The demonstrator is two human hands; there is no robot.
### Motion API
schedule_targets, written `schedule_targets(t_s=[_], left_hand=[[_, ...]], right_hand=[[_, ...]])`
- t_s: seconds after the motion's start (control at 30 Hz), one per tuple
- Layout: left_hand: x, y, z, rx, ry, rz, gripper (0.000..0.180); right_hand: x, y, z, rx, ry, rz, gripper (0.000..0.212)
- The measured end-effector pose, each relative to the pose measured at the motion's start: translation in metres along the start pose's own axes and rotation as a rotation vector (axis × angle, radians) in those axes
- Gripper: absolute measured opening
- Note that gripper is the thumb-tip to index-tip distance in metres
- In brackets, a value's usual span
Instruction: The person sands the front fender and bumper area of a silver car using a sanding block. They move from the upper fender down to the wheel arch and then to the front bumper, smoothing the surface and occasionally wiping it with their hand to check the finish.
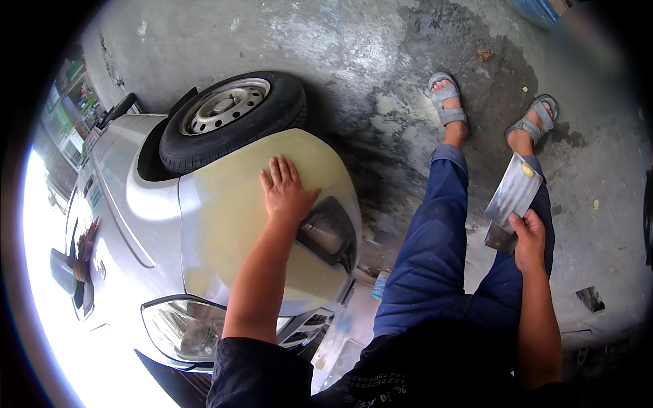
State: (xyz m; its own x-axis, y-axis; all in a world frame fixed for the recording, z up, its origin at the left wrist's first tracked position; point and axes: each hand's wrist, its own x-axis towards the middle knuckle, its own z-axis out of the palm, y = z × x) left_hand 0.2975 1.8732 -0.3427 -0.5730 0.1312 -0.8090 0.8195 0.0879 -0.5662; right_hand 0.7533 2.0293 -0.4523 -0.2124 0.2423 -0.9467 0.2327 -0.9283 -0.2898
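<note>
My left hand (286, 192) lies flat on the car's front bumper (231, 197), its fingers spread and nothing in them. Dull yellow, filler-like coating covers much of that bumper, with paler patches near its edges. Just beside the hand is a dark fog-lamp recess (326, 231). In my right hand (530, 241), held over my right leg, is a flat grey putty plate (513, 192). A small dab of yellow paste (528, 169) sits at its far end. Under the thumb side, a darker flat piece (500, 238) sticks out; whether it is separate I cannot tell.
The silver car's front wheel (231, 112) stands beyond the bumper, and a headlight (183, 326) is nearer me. My sandalled feet rest on a stained concrete floor (367, 41). A blue container (534, 10) is at the top right; a dark scrap (590, 299) lies at the right.
</note>
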Motion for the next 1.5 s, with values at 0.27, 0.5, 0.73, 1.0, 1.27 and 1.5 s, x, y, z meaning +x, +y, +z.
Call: schedule_targets(t_s=[0.27,0.5,0.73,1.0,1.27,1.5], left_hand=[[0.027,0.041,0.023,0.096,-0.001,0.006,0.090],[0.017,0.031,0.034,0.095,0.060,0.093,0.076],[-0.030,-0.016,0.000,-0.039,-0.008,0.060,0.066],[-0.050,-0.084,-0.026,-0.144,0.009,-0.210,0.079],[0.027,-0.087,-0.002,-0.072,0.071,-0.315,0.096],[0.090,-0.010,-0.002,0.049,-0.025,-0.155,0.094]], right_hand=[[0.001,0.005,-0.003,-0.013,0.000,0.022,0.011],[0.001,0.002,-0.003,-0.007,-0.023,0.008,0.012],[0.002,0.000,0.001,-0.002,-0.017,-0.010,0.013],[0.006,0.006,-0.003,0.006,-0.038,-0.015,0.011],[0.011,0.009,0.001,-0.010,-0.006,0.021,0.012],[0.014,0.014,0.003,-0.045,-0.015,0.034,0.015]])
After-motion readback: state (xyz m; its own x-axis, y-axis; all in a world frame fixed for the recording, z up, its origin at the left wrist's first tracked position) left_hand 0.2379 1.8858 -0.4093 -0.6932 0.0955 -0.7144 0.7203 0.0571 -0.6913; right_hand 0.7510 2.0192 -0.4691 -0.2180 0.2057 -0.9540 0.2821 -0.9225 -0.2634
